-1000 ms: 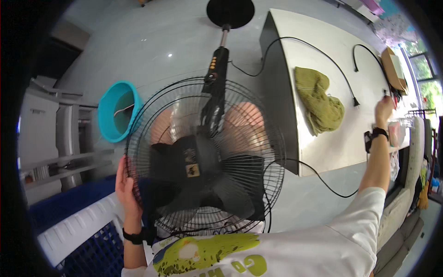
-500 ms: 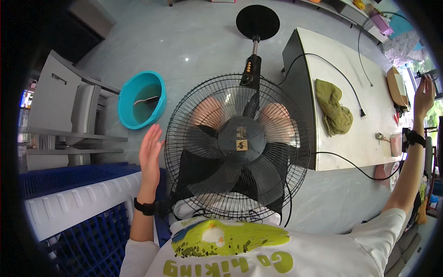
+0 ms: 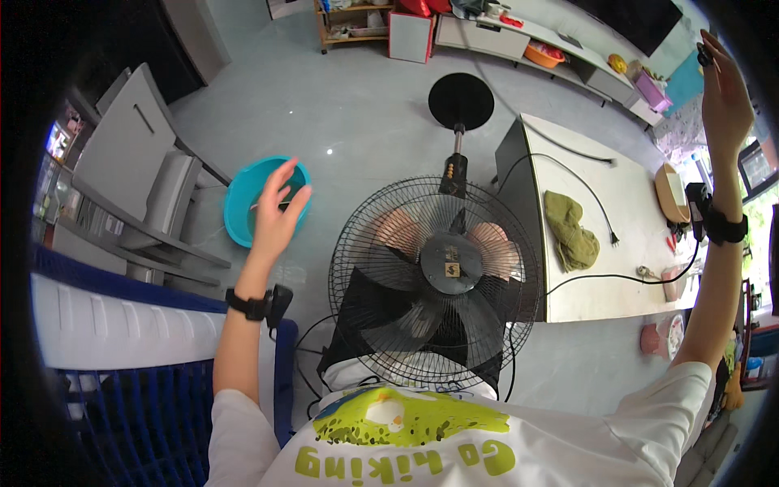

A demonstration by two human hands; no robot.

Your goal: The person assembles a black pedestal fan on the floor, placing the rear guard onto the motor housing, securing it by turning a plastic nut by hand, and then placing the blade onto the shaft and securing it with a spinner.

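Note:
A black standing fan [image 3: 451,264] with a round wire guard stands close in front of my body, its guard over my legs. My left hand [image 3: 278,215] is raised to the left of the guard, fingers apart and empty, in front of a turquoise basin [image 3: 238,199] of water. Far out at the upper right, my right hand [image 3: 728,109] is lifted above the white table. Its fingers are closed on a small black piece [image 3: 704,55], whose exact kind is too small to make out. Each wrist wears a black strap with a small device.
A green cloth [image 3: 572,235], a power cord with a plug [image 3: 614,240] and a tan basket [image 3: 671,195] lie on the white table [image 3: 617,284]. Grey chairs [image 3: 150,154] stand left, near a blue-and-white plastic crate [image 3: 138,325]. A low cabinet [image 3: 487,40] lines the back.
My right hand has risen with the small black piece. The left hand has moved up and slightly right, its fingers spreading. The view has tilted up, showing more of the room's back.

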